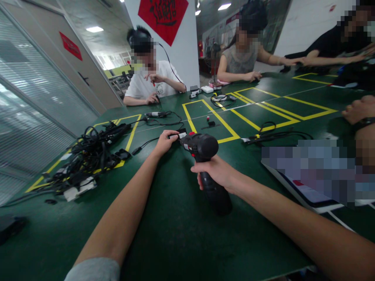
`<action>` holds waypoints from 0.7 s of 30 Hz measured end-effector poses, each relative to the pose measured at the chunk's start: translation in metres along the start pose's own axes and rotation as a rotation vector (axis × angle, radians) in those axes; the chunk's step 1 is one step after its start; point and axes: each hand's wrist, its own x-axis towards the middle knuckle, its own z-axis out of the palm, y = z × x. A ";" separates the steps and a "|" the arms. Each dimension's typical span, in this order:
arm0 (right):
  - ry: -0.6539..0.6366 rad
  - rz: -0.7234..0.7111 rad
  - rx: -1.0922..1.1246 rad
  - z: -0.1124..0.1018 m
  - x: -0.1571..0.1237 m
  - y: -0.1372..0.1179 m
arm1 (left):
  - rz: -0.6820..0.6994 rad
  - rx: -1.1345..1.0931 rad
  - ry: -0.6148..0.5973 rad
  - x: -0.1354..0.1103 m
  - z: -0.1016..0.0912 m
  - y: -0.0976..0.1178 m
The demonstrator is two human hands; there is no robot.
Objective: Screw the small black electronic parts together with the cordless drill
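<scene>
2 hands engaged: right hand (212,171) clenched round black-and-red plastic cordless drill (202,146); left hand (164,142) pinching small black cable plug (177,136) (drill just right of it).

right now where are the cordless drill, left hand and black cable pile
cordless drill (202,146), head view, on the motor housing
left hand (165,142), head view, on the back of the hand
black cable pile (86,156), head view, on the middle of the tangle

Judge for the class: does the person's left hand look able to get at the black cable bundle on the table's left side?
Probably yes: between the left hand and the black cable bundle lie only green mat and a thin black cable. However, it would first have to let go of the small black-and-white device it grips.
</scene>
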 end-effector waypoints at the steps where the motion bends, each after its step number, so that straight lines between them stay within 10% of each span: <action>1: -0.003 0.000 0.000 0.000 0.000 0.000 | 0.001 0.000 0.002 0.000 0.000 0.000; 21: 0.001 -0.003 0.003 -0.001 0.000 0.000 | 0.004 0.009 -0.004 0.000 0.000 0.001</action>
